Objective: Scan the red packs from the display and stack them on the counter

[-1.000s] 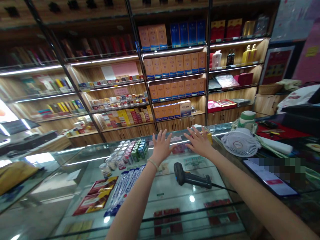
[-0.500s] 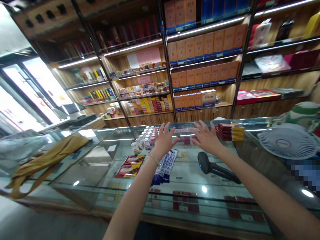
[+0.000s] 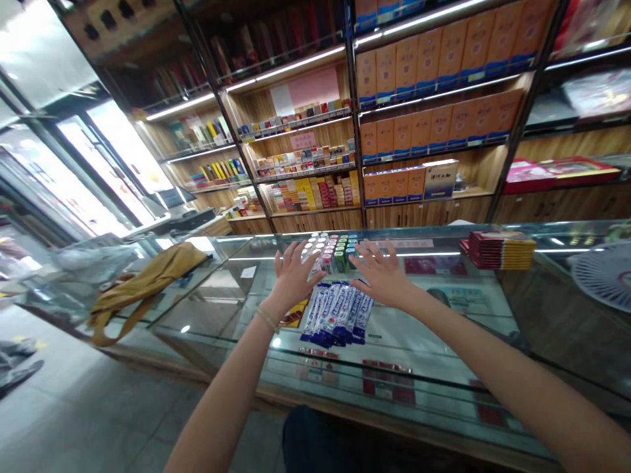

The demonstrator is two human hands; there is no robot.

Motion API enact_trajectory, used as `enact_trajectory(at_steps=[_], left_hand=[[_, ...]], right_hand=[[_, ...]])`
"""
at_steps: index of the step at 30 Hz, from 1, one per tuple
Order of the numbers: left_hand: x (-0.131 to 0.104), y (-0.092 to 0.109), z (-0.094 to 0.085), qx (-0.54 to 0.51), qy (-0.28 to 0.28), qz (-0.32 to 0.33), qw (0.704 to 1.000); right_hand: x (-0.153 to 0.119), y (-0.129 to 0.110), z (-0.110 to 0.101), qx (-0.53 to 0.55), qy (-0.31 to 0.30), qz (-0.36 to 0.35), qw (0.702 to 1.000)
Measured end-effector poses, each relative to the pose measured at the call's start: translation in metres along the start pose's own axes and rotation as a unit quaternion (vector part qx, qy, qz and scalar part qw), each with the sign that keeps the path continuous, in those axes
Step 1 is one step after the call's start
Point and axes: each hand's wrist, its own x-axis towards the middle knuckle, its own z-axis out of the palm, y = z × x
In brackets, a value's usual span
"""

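Both hands reach out over a glass display counter (image 3: 227, 312) and hold nothing. My left hand (image 3: 296, 279), with a bracelet at its wrist, has its fingers spread, and beneath it shows part of a red and yellow packet (image 3: 296, 314). Palm down and fingers apart, my right hand (image 3: 382, 274) hovers near the right end of a row of blue and white wrapped sticks (image 3: 338, 312). Beyond the fingertips, between the hands, stand several small cylinders with pink, green and white sides (image 3: 340, 255). A dark handheld scanner (image 3: 438, 297) is mostly hidden behind my right forearm.
A stack of red and yellow packets (image 3: 500, 251) sits on the counter at right, beside a white fan (image 3: 604, 272). At left lies a mustard-coloured bag (image 3: 148, 282). Shelves with orange boxes (image 3: 409, 135) and small packs (image 3: 315, 194) line the wall behind.
The view has swung left, so the counter items sit differently in it. My hands stay spread; the whole row of wrapped sticks and the coloured cylinders now show between them.
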Motion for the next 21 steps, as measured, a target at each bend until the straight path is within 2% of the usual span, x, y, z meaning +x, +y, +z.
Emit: enact_trajectory(at_steps=[7, 13, 21], left_hand=[[-0.040, -0.056, 0.004, 0.034, -0.021, -0.020, 0.999], [-0.079, -0.094, 0.010, 0.050, -0.061, -0.040, 0.996], [-0.123, -0.134, 0.024, 0.052, -0.106, -0.056, 0.991]], right_hand=[[0.022, -0.053, 0.015, 0.060, -0.064, -0.032, 0.996], [0.034, -0.098, 0.031, 0.094, -0.108, -0.068, 0.987], [0.036, -0.133, 0.046, 0.119, -0.139, -0.099, 0.978]])
